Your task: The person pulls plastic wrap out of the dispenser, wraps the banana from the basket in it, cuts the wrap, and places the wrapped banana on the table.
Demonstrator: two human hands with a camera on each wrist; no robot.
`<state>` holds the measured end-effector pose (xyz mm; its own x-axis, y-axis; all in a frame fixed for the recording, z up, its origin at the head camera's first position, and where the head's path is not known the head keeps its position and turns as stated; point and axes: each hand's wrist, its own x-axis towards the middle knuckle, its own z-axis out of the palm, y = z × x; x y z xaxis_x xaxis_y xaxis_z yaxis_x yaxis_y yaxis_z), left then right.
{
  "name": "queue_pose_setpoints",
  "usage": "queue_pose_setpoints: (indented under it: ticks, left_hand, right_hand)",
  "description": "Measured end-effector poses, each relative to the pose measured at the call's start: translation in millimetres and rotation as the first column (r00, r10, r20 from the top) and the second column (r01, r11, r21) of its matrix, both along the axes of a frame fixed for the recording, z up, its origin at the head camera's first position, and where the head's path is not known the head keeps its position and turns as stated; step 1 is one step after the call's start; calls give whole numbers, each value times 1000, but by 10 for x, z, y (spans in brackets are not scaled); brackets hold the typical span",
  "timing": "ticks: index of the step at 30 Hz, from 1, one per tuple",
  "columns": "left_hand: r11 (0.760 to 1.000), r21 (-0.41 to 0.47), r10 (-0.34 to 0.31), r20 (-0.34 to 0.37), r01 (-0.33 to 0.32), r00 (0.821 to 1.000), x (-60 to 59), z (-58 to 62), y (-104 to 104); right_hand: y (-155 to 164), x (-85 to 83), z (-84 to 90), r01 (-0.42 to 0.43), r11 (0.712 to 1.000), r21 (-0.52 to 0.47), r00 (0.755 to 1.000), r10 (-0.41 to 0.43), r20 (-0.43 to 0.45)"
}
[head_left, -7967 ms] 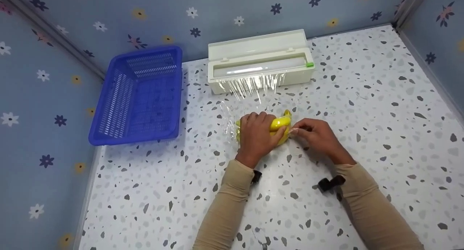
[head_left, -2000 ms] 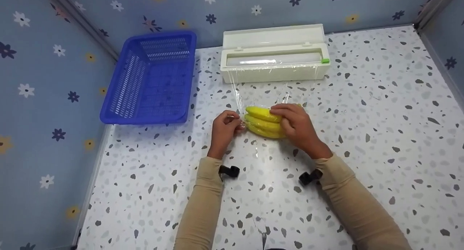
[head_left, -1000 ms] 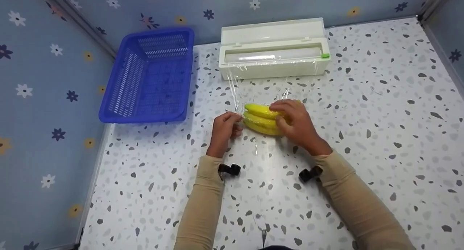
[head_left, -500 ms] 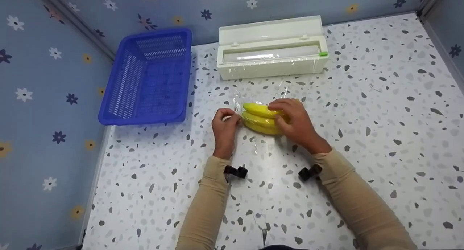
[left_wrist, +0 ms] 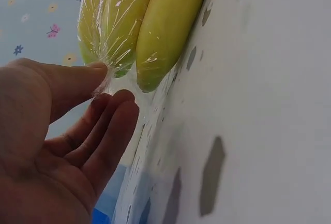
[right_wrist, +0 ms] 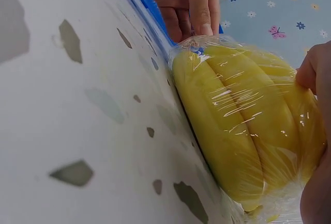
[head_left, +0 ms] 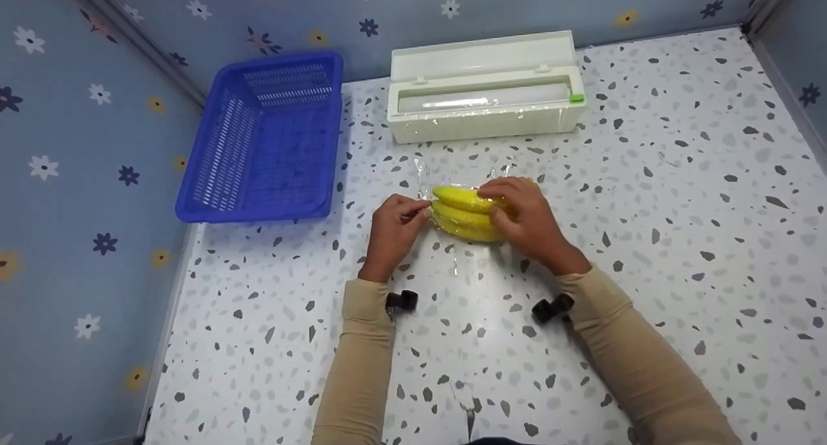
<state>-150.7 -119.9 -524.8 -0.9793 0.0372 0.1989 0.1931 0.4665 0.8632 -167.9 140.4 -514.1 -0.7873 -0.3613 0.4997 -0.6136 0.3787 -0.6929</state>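
Observation:
A yellow banana bunch (head_left: 462, 212) (left_wrist: 139, 22) (right_wrist: 238, 131) lies on the speckled table (head_left: 646, 238), covered in clear cling film (head_left: 426, 177) (right_wrist: 243, 100). My left hand (head_left: 395, 228) (left_wrist: 62, 131) pinches a twisted end of the film (left_wrist: 101, 84) at the bunch's left tip, between thumb and fingers. My right hand (head_left: 526, 219) (right_wrist: 313, 79) rests curled over the right part of the bunch and holds it down. The film is separate from the white dispenser box (head_left: 484, 90), which stands open behind the bananas.
A blue plastic basket (head_left: 265, 141) stands at the back left, against the flowered wall (head_left: 97, 141). Walls close the table on the left, back and right. The table's front and right parts are bare speckled surface.
The film sheet that stretched from the dispenser to the bananas two seconds ago now hangs free of the box. My left hand has gathered its left end against the bunch. The right hand stayed.

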Motion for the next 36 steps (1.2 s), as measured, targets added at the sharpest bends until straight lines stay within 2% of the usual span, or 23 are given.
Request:
queue_pose_setpoints:
  ticks: [5, 10, 14, 18, 21, 23, 26, 31, 34, 36]
  left_hand:
    - [1000, -21, -3, -64, 2, 998, 4, 15, -10]
    - [1000, -24, -20, -71, 19, 997, 16, 8, -37]
    - [998, 6, -70, -59, 70, 996, 35, -8, -78]
    - [988, 58, -140, -19, 141, 990, 72, -9, -112]
    - [985, 23, -169, -20, 169, 985, 86, 21, -104]
    - [986, -31, -164, -41, 163, 986, 87, 44, -89]
    - [986, -117, -127, -78, 118, 989, 84, 68, -71]
    - [983, -176, -73, -95, 56, 993, 76, 51, -67]
    - [987, -153, -51, -42, 44, 998, 67, 26, -57]
    - [995, -87, -48, 45, 52, 998, 57, 8, -41]
  right_hand:
    - [15, -8, -15, -20, 1000, -12, 1000, 20, -5]
    - [22, -33, -29, -59, 998, -30, 998, 59, -10]
    - [19, -47, -25, -83, 995, -53, 996, 83, -14]
    - [24, -56, -10, -93, 994, -63, 996, 93, -7]
    - [37, -65, 1, -92, 994, -64, 996, 93, 10]
    - [46, -73, 6, -94, 994, -59, 995, 95, 22]
    - [52, -83, 13, -98, 994, -57, 994, 100, 31]
    - [49, -91, 13, -102, 993, -64, 994, 105, 42]
    - [48, -89, 10, -105, 992, -71, 993, 109, 50]
    - [49, -86, 7, -105, 992, -74, 993, 110, 54]
